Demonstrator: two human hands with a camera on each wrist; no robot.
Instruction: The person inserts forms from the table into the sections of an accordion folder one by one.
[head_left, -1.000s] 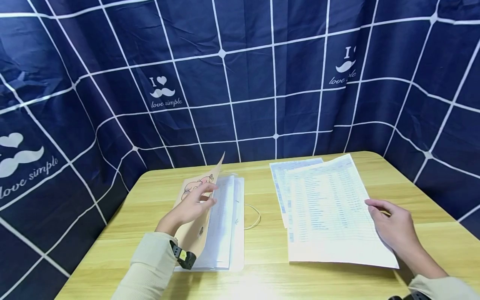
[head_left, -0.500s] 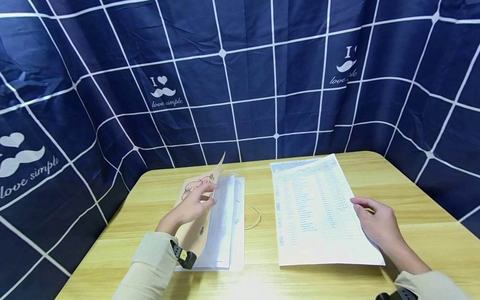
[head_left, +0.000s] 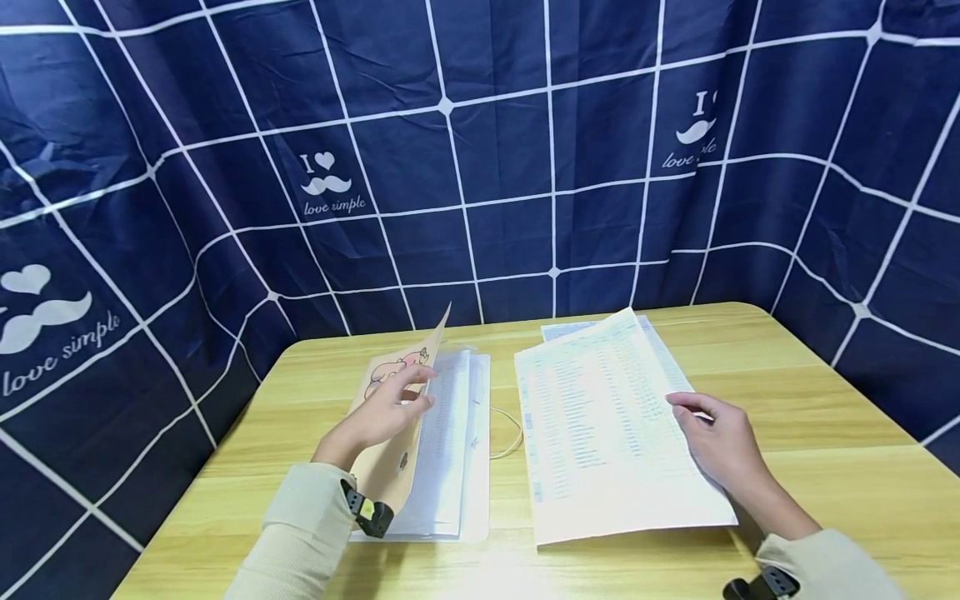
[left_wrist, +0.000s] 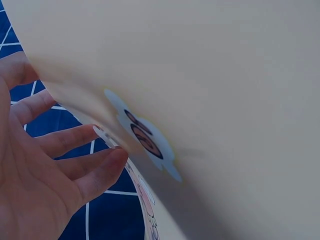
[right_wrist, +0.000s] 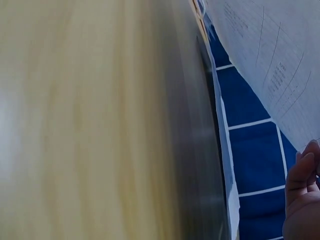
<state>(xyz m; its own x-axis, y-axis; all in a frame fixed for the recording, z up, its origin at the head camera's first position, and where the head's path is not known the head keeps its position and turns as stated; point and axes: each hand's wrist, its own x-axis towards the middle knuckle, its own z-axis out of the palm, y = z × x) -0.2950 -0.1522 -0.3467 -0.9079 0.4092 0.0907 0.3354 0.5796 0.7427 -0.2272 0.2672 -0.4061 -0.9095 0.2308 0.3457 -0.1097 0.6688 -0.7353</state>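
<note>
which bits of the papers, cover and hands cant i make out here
Head view: print on the white paper sheet in the right hand is too small to read.
Head view: that sheet covers most of the bluish printed paper beneath.
Left wrist view: the beige cartoon-printed cover runs off the top and right edges.
Right wrist view: the right edge cuts off the right hand.

Left fingers [head_left: 416,375] bend; right fingers [head_left: 692,400], partly hidden, seem pinched.
</note>
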